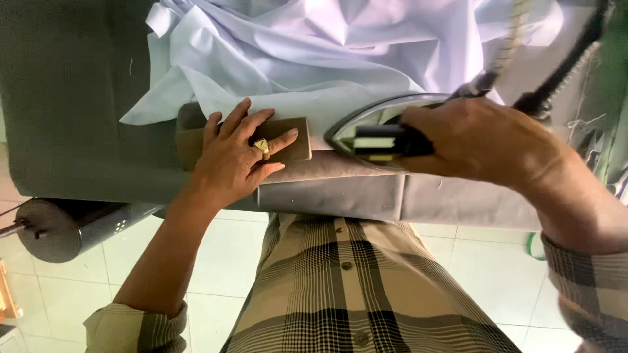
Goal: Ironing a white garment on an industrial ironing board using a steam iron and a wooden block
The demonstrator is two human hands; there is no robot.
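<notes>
A pale lilac-white cotton garment [307, 52] lies crumpled over a dark grey-green padded ironing table [65, 98]. A flat tan-brown cardboard template [288, 134] sits under the left hand [232, 160], which wears a gold ring [262, 148]. The silver-soled steam iron [376, 134] has a black handle. The table's front edge is grey cloth [366, 196]. The person's shirt [347, 294] is beige with black and grey plaid. The floor tiles [216, 255] look off-white, perhaps faintly green.
</notes>
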